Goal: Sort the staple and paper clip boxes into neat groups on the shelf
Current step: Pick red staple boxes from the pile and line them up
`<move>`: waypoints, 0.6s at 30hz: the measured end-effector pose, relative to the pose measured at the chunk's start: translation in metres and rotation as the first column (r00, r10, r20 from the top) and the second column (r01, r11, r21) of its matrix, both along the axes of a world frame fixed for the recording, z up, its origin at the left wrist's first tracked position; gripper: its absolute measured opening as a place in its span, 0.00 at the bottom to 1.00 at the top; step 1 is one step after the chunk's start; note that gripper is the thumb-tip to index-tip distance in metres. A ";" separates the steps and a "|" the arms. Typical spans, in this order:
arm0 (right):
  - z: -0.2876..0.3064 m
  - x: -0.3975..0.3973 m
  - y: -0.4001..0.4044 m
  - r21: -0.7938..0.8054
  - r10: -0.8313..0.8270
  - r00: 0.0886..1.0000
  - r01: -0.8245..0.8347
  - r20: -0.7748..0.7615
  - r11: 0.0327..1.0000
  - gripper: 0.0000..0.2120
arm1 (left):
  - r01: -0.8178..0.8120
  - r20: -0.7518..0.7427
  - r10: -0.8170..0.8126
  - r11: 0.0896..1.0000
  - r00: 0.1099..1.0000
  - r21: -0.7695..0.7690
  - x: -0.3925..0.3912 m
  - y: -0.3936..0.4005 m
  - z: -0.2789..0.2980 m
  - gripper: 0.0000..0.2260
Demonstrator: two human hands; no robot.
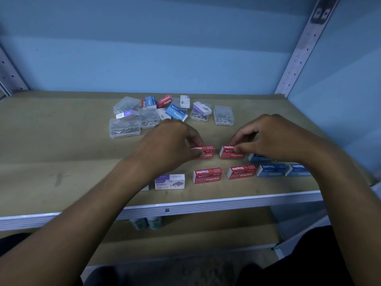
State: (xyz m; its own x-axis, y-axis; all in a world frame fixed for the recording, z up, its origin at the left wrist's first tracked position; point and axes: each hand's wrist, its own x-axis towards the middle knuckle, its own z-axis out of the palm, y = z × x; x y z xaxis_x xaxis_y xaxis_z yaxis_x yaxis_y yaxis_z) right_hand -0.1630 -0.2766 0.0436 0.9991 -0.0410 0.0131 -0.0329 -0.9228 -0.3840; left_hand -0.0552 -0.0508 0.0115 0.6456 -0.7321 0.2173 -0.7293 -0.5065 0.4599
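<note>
We judge it roughly half done; left hand [175, 145] pinches one red staple box [205, 152], right hand [268, 137] pinches another red box [232, 152], both on the shelf [61, 141]; neat rows [241, 172] just below hands; mixed pile [165, 112] beyond them unsorted.

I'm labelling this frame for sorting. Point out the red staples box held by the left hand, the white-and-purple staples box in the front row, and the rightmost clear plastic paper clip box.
Red staples box [206, 152], head view, front face.
White-and-purple staples box [169, 181], head view, front face.
Clear plastic paper clip box [223, 116], head view, lid.
</note>
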 end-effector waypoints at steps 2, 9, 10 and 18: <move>0.000 -0.002 -0.002 0.013 -0.003 1.000 0.004 -0.015 1.000 0.07 | 0.012 -0.001 -0.012 1.000 1.000 0.011 -0.002 -0.003 0.000 0.08; -0.002 -0.003 -0.004 0.031 -0.003 0.999 0.005 -0.051 1.000 0.05 | 0.013 -0.010 -0.012 0.999 1.000 0.042 -0.005 -0.008 -0.003 0.09; -0.002 -0.003 -0.004 0.026 -0.004 0.998 0.006 -0.059 1.000 0.05 | 0.011 -0.007 -0.011 0.999 1.000 0.045 -0.005 -0.009 -0.004 0.09; -0.003 -0.002 -0.004 0.014 -0.031 0.996 0.032 -0.085 0.999 0.05 | 0.035 -0.010 -0.035 0.998 0.999 0.058 -0.005 -0.008 -0.004 0.12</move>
State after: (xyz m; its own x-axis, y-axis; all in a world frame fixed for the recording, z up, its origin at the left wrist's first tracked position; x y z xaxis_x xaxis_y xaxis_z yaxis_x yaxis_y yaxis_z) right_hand -0.1647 -0.2810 0.0401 0.9948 -0.0718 -0.0727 -0.0947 -0.9149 -0.3923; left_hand -0.0598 -0.0592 0.0071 0.6211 -0.7654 0.1685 -0.7430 -0.5068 0.4371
